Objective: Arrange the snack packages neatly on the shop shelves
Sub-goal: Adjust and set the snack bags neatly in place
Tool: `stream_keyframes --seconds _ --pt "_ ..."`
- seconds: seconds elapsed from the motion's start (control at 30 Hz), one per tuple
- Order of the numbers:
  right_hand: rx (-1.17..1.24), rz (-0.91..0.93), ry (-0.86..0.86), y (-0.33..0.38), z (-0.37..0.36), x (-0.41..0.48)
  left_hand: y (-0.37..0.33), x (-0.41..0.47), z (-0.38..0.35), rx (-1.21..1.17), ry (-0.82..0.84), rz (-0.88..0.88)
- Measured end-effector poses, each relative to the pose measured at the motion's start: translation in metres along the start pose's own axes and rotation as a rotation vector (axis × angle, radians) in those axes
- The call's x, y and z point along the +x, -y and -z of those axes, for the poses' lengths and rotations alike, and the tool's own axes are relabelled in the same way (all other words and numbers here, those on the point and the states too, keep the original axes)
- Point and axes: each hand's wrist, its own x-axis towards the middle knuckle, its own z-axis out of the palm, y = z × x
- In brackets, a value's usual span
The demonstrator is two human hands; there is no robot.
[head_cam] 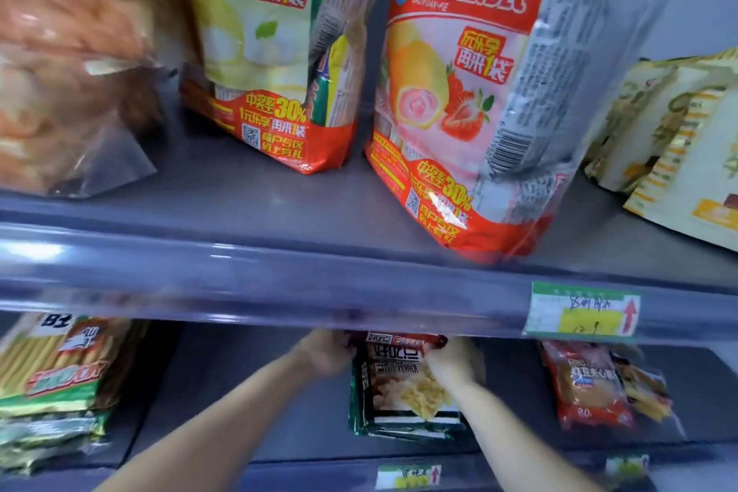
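Dark-green snack packet (403, 387) (lower shelf) sits clamped between left grip (325, 351) and right grip (453, 365).

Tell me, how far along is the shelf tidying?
Partly done. On the upper shelf, the yellow-green bag stands upright, but the red strawberry-roll bag leans out of line. In hand: the left hand and right hand are on the dark green-edged cracker packs stacked on the lower shelf. Left: the tilted cream-and-gold packets and the loose red packets lower right.
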Motion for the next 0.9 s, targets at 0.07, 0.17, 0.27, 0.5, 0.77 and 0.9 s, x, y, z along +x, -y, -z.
stream_keyframes --seconds 0.07,0.17,0.27,0.5,0.77,0.9 --pt "-0.055 0.095 -0.051 0.001 0.003 -0.008 0.002 -0.005 -0.008 0.150 -0.066 -0.017" --pt "-0.132 0.234 -0.124 0.007 0.012 -0.032 0.015 -0.030 -0.012 0.196 -0.101 0.015" --pt "-0.176 0.368 -0.090 0.017 0.010 -0.052 0.028 -0.065 -0.008 0.231 -0.183 0.065" --pt "-0.101 0.661 0.165 0.065 -0.014 -0.111 0.074 -0.151 0.014 0.336 -0.341 0.247" --pt "-0.145 0.894 0.388 0.160 -0.048 -0.186 0.154 -0.248 0.066 0.424 -0.466 0.459" --pt "-0.122 0.900 0.390 0.220 -0.065 -0.226 0.201 -0.283 0.095 0.433 -0.472 0.539"
